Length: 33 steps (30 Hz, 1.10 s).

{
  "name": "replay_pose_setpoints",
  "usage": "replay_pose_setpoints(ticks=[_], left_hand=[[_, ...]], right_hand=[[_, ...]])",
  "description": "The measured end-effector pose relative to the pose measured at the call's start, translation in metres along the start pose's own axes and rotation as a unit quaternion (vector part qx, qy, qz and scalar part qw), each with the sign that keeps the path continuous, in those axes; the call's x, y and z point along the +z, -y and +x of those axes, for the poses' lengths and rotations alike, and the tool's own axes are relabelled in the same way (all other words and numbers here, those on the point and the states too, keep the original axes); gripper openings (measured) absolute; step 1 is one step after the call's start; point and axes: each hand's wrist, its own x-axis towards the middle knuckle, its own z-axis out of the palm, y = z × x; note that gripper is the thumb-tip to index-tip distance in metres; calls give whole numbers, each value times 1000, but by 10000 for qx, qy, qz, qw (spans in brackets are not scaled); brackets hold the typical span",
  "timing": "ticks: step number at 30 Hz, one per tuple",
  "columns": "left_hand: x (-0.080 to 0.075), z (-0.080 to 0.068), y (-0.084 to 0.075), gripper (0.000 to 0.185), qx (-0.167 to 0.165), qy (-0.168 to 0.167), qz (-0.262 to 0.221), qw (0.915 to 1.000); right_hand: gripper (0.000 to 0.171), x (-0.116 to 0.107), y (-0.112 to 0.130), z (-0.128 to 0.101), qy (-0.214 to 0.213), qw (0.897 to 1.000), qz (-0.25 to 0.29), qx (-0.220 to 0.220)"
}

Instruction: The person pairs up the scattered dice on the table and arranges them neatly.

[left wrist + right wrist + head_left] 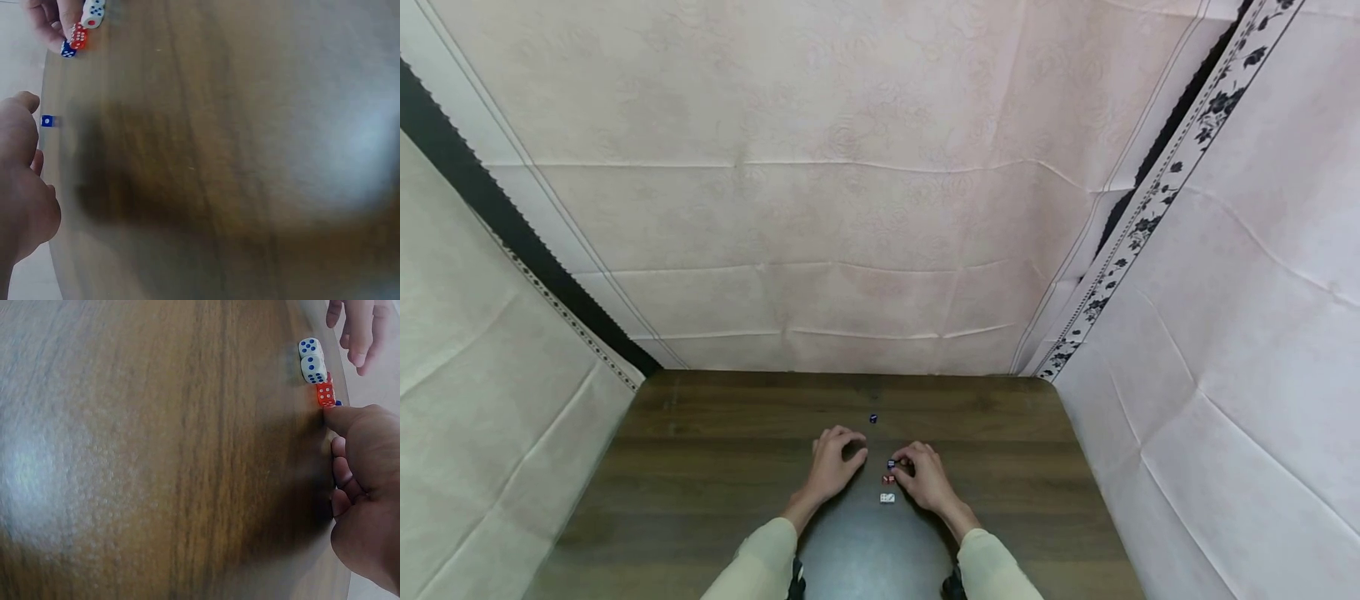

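Note:
My right hand (922,477) pinches a blue die (891,463) between thumb and index finger, low over the wooden table. Just nearer to me lie red dice (888,480), and then a pair of white dice (887,498) side by side. The right wrist view shows the white dice (312,361) and a red die (325,394) close by the thumb; the blue die is mostly hidden there. Curved loosely with nothing in it, my left hand (835,463) is left of the dice. A lone blue die (47,120) lies beyond both hands.
The wooden table (700,467) has its far edge past the lone blue die. Pale cloth (850,217) hangs behind it, with more cloth (1225,333) along the right and left sides.

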Motion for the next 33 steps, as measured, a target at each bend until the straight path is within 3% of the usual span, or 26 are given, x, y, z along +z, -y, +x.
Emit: replay_pose_setpoints(ticks=[13, 24, 33], left_hand=[[9, 24, -1, 24, -654, 59, 243, 9975], [26, 43, 3, 21, -694, -383, 459, 9958], [39, 53, 3, 23, -910, -350, 869, 9914]], right_hand=[[14, -1, -1, -1, 87, 9999, -4, 118], [14, -2, 2, 2, 24, 10000, -4, 2], [13, -1, 0, 0, -152, 9997, 1, -186]])
